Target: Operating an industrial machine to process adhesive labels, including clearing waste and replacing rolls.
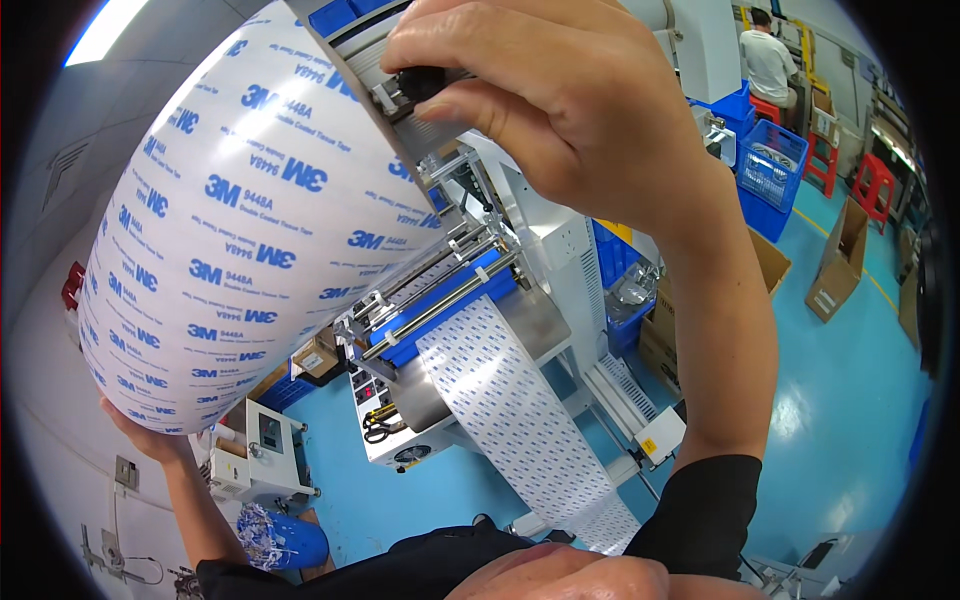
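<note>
Big roll of white tape liner with blue print (240,220) fills the upper left of the head view, held up above the machine (470,330).

Left hand (140,435) sits under the roll's lower end, palm up against it. Only the heel of the hand and part of the palm show; the fingers are behind the roll, so how far they are curled or spread can't be told. Hand touches the roll; grip itself is not visible.

Right hand (540,90) is at the roll's upper right end, over a grey metal bar (400,110) that runs along the roll's edge. Fingers (450,50) are curled down around a small black part (420,80) on that bar, thumb underneath, closed on it. The contact point is mostly covered by the fingers, so the part's shape is unclear.

Below the roll, the machine carries blue rollers (450,300) and steel rods. A printed web strip (520,420) runs down from the rollers toward the lower edge, where its end is cut off by the person's dark sleeve (700,510).

Left of the machine, below the roll: small white box unit (260,455), partly hidden. Blue floor (840,400) right of the machine, with cardboard boxes (840,260) and blue crates (770,165). Another person (768,60) sits far beyond them, back turned, too small for detail.
</note>
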A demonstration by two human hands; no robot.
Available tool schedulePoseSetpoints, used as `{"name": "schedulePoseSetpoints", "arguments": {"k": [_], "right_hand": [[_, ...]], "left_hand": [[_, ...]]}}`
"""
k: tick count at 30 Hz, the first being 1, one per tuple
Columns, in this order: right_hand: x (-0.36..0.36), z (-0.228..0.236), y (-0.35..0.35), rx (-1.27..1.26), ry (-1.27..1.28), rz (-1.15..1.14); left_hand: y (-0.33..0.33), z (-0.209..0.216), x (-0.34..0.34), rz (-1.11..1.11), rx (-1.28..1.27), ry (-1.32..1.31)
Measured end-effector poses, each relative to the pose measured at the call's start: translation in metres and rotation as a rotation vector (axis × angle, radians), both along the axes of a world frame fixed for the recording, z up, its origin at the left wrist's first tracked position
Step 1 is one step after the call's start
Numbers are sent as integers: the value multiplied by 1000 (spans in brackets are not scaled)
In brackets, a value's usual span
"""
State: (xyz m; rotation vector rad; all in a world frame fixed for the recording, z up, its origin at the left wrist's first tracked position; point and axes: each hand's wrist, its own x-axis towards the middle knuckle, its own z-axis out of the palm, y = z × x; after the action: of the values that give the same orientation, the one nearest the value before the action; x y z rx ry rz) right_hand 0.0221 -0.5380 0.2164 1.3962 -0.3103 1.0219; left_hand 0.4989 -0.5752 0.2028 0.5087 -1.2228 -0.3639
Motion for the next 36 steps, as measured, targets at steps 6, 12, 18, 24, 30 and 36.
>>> {"name": "schedulePoseSetpoints", "arguments": {"k": [6,12,18,24,30,36], "right_hand": [[7,-3,14,175,-9,221],[4,-6,18,281,-16,109],[1,-7,6,320,-36,345],[-2,-11,11,394,-13,528],[8,-7,28,295,-67,-92],[5,-3,22,394,4,230]], "left_hand": [[3,0,4,-6,4,-64],[-1,-2,4,118,-24,-110],[6,-5,-37,334,-33,-115],[-2,-6,7,398,-130,-296],[-5,-9,16,185,-95,-133],[-1,-3,23,25,-40,-63]]}}
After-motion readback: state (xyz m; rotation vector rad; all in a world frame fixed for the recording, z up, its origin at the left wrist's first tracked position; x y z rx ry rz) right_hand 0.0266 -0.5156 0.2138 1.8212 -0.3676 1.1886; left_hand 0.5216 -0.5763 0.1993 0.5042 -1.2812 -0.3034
